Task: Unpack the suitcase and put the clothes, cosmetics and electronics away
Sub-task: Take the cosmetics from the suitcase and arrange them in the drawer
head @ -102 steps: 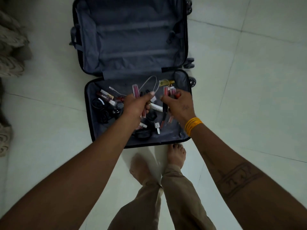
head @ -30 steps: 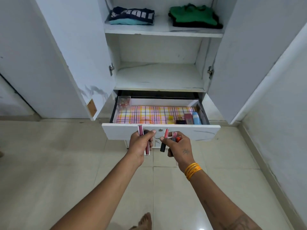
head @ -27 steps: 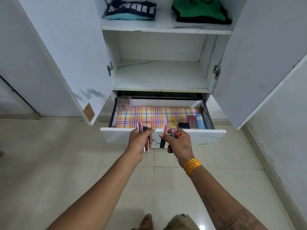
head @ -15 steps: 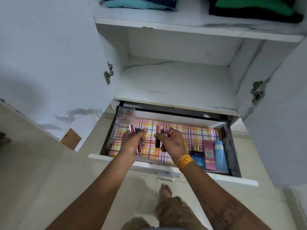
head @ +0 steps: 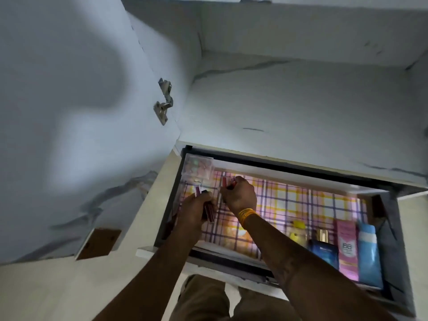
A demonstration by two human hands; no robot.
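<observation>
Drawer [head: 393, 218]: one, pulled out below the wardrobe shelf [head: 289, 107], lined with checked paper [head: 289, 205]. All places below are given relative to this drawer.

Left hand [head: 196, 209]: over the drawer's left end, fingers closed around lipstick tubes [head: 209, 210]; at least two show, exact count unclear through blur.

Right hand [head: 238, 195]: just beside the left hand, toward the drawer's back left, closed on more tubes [head: 228, 183]; at least two red ends show above the knuckles. Yellow bangles [head: 246, 215] on its wrist.

Clear box [head: 199, 169]: one, in the drawer's back left corner, right by both hands.

Right end of drawer, a row close together: one yellow bottle [head: 297, 230], one dark blue perfume bottle [head: 324, 247], one pink box [head: 347, 246], one light blue tube [head: 369, 249], the last against the right wall.

Open room: the lining lies bare across the drawer's middle, between the hands and the yellow bottle, from front rim to back wall.

Door [head: 69, 112]: one, swung open left of the drawer, with one hinge [head: 164, 103].
</observation>
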